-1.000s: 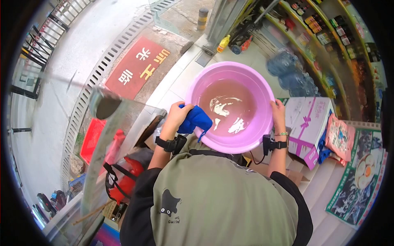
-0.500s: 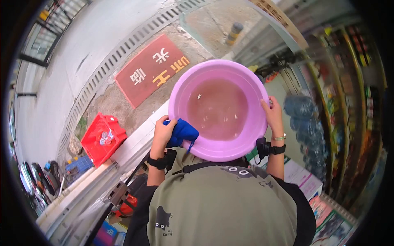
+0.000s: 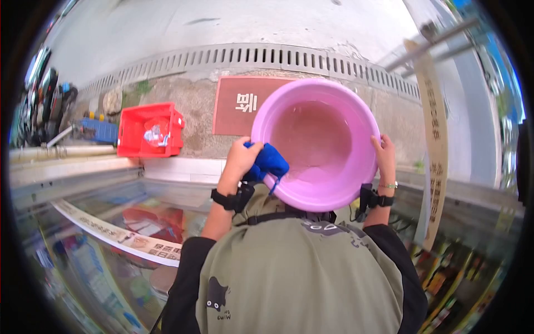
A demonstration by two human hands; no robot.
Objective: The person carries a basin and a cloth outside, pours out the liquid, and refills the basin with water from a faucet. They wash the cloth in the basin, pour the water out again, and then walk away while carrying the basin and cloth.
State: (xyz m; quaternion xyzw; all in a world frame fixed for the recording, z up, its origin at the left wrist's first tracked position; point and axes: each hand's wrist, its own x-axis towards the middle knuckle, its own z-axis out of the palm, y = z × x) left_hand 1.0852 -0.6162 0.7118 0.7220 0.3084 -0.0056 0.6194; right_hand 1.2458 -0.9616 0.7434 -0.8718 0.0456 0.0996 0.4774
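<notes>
In front of my body I carry a pink-purple plastic basin (image 3: 361, 181) with murky brownish water (image 3: 312, 136) in it. My left hand (image 3: 241, 158) grips the basin's left rim, closed around a blue cloth (image 3: 269, 161) that drapes over the edge. On the opposite side, my right hand (image 3: 384, 151) is closed on the right rim, thumb on top. The fingers under the rim are hidden on both sides. The water surface lies tilted toward the far side of the basin.
A red mat (image 3: 233, 106) with white characters lies outside beyond the basin. To its left stands a red crate (image 3: 147, 146) with clear plastic inside, near a blue crate (image 3: 103, 131). A slotted drain (image 3: 239, 57) crosses the ground ahead. Glass door panels (image 3: 429, 145) flank both sides.
My view and body have turned left, from the shop shelves toward the doorway and street. Both hands still hold the basin, and the water has shifted within it.
</notes>
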